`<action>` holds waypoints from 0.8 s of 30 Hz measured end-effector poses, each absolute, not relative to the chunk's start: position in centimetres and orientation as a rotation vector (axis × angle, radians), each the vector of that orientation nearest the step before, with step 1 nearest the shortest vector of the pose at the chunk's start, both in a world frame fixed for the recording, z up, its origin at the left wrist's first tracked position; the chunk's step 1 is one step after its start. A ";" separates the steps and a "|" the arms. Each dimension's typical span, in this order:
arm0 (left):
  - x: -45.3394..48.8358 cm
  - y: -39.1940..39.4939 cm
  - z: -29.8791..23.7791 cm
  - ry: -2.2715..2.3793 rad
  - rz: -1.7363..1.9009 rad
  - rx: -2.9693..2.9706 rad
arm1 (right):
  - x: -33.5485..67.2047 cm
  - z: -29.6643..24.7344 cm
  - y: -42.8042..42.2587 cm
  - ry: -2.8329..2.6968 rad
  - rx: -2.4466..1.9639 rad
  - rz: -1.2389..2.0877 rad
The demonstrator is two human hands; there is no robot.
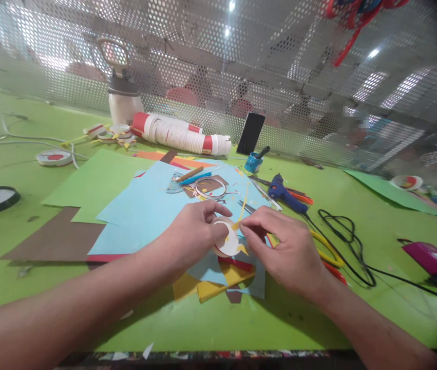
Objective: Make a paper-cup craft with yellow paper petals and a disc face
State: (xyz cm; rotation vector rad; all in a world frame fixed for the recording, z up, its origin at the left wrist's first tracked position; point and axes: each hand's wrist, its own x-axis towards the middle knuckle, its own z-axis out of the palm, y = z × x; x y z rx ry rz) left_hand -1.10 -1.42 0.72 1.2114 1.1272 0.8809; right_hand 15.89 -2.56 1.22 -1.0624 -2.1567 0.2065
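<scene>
My left hand [193, 234] grips a small white paper cup [229, 245] lying on its side above the sheets of coloured paper, fingers curled round its rim. My right hand [283, 246] pinches a small yellow paper piece [236, 225] against the cup's edge with thumb and forefinger. Another yellow scrap [242, 250] sticks out near the cup's base. Below the hands lie light blue paper [145, 210], yellow and red sheets [222, 275].
A stack of red-and-white paper cups [182, 134] lies on its side at the back, beside a white bottle [122, 95] and a black phone [251, 133]. A blue glue gun [285, 192], black cable [341, 231], tape ring [210, 188], green paper [95, 180], brown paper [56, 239].
</scene>
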 end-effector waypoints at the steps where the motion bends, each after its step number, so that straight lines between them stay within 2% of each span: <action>1: -1.1 -1.4 0.7 1.126 0.881 1.208 | 15.9 1.2 -2.6 -2.160 -1.067 0.208; 24: -1.2 -1.2 0.6 1.164 0.879 1.305 | 16.2 2.1 -2.6 -2.074 -1.183 0.364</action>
